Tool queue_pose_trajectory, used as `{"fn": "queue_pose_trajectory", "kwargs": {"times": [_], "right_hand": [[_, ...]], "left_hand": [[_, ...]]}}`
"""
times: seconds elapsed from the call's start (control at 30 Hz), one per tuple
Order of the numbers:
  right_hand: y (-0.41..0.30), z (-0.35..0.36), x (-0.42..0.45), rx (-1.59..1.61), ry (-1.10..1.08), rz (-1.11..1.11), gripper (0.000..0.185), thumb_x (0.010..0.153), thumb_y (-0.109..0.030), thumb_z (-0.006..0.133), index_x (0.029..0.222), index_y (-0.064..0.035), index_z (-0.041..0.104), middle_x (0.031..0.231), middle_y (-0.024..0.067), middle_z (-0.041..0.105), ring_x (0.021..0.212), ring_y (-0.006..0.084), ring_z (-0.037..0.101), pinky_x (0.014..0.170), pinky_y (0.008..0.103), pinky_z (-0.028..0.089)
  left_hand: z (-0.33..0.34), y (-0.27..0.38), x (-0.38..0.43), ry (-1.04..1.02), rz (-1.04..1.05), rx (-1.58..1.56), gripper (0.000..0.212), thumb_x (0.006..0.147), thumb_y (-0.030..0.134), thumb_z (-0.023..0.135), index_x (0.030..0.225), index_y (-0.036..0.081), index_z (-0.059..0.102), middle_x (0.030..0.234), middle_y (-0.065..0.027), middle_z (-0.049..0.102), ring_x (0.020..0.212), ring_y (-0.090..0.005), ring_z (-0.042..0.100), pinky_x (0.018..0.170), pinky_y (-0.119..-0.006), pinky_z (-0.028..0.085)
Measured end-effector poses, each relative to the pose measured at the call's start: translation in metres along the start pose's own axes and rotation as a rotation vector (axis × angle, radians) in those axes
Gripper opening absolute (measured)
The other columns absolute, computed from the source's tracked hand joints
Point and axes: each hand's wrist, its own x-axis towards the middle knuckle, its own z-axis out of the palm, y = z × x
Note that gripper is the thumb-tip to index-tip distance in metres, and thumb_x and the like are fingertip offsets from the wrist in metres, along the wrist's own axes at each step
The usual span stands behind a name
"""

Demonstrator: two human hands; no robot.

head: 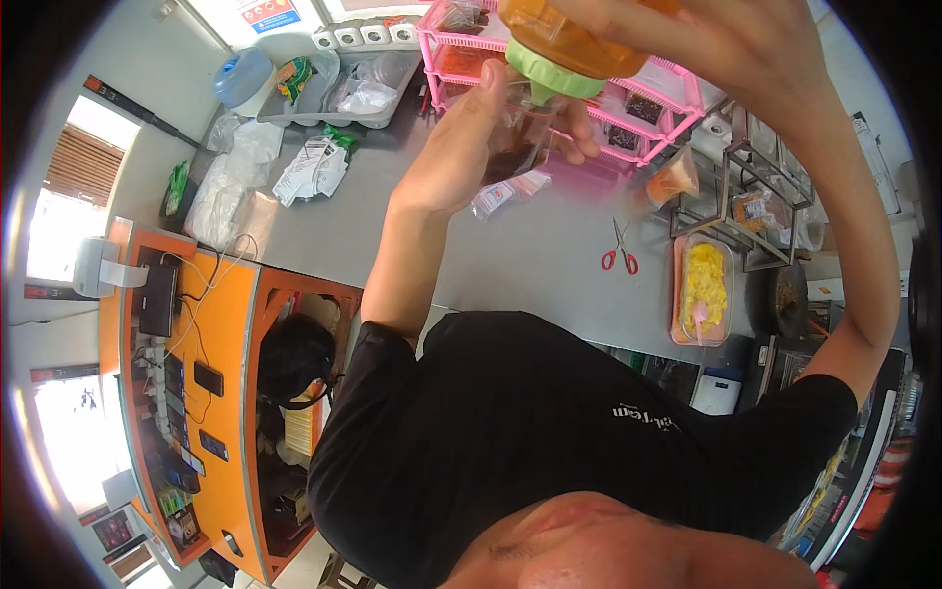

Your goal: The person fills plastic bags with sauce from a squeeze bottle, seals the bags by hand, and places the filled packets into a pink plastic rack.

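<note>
My left hand (452, 151) holds a clear plastic cup (521, 132), tilted, with dark brown liquid low in it. Its thumb is on the near side and its fingertips show past the far side. Above the cup, my right hand (725, 48) grips an upside-down squeeze bottle (589, 37) of orange-brown contents; the top of the bottle is cut off by the frame. The bottle's light green cap (552, 70) points its nozzle down at the cup's mouth. Whether anything flows from the nozzle cannot be made out. Below the cup, small printed packets (497, 197) lie on the metal table (530, 258).
Pink tiered baskets (662, 140) with sauce packets stand behind my hands. Red-handled scissors (620, 250) lie on the table, left of a container of yellow food (704, 287) and a metal rack (758, 213). Paper slips (315, 169) and a grey tray (375, 110) are at left, beyond an orange counter (228, 316).
</note>
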Motion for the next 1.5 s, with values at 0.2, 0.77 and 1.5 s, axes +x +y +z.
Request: {"fn": "queue_pose_trajectory", "kwargs": {"times": [0.2,0.77,1.5], "right_hand": [[0.008,-0.014,-0.002,-0.023,-0.11,0.021,0.037,0.086,-0.021,0.082,0.117,-0.0312,0.065,0.123,-0.0043,0.068,0.127,0.0184,0.062,0.117,0.0421,0.05],[0.008,-0.026,-0.01,-0.014,-0.236,0.067,0.042,0.089,-0.021,0.077,0.126,-0.032,0.062,0.128,-0.0017,0.065,0.131,0.0199,0.06,0.117,0.0438,0.048],[0.001,-0.052,-0.016,0.145,-0.467,0.198,0.04,0.091,-0.015,0.071,0.129,-0.0251,0.062,0.125,0.0055,0.065,0.125,0.0238,0.061,0.113,0.0438,0.044]], "left_hand": [[0.003,0.005,0.0,0.026,-0.012,0.073,0.093,0.106,0.077,0.019,0.139,-0.002,0.056,0.11,-0.0165,0.071,0.102,-0.0334,0.075,0.085,-0.045,0.061],[0.003,-0.002,0.004,0.001,-0.005,-0.039,0.088,0.109,0.072,0.02,0.14,-0.002,0.054,0.11,-0.0177,0.069,0.102,-0.0314,0.073,0.092,-0.046,0.059],[0.004,-0.007,0.01,0.006,-0.035,-0.14,0.098,0.104,0.081,0.014,0.123,-0.003,0.062,0.104,-0.0155,0.069,0.098,-0.0301,0.071,0.089,-0.044,0.057]]}}
